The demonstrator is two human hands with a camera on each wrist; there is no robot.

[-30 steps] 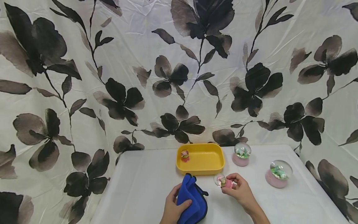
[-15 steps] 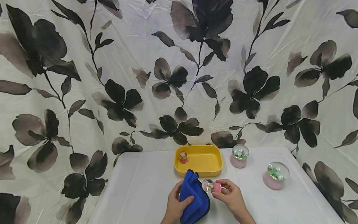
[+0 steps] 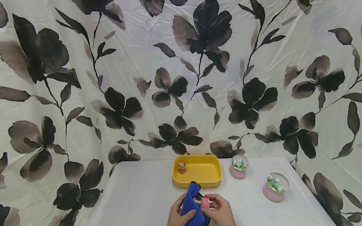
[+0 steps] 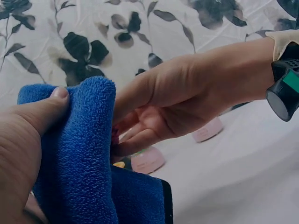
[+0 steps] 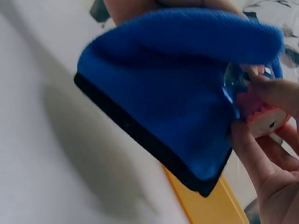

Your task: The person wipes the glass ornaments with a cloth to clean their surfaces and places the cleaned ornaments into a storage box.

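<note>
Left hand (image 3: pixel 176 214): gripping blue cloth (image 3: pixel 191 202). Right hand (image 3: pixel 222 212): pinching small pink-based globe (image 3: pixel 205 203), a second ago clear of cloth, now dome-first in its fold; yellow tray (image 3: pixel 202 172) at globe's twelve o'clock.

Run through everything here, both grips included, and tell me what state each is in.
Blue cloth: folded, partly bunched.
Left grip: holding the cloth.
Held globe: tipped sideways, dome partly hidden by the cloth.
Right grip: holding that globe.
Yellow tray: upright, open-topped, with one small globe inside.
Small globe: standing upright.
Far large globe: standing on its base.
Near large globe: standing on its base.
Floral backdrop: hanging, creased.
</note>
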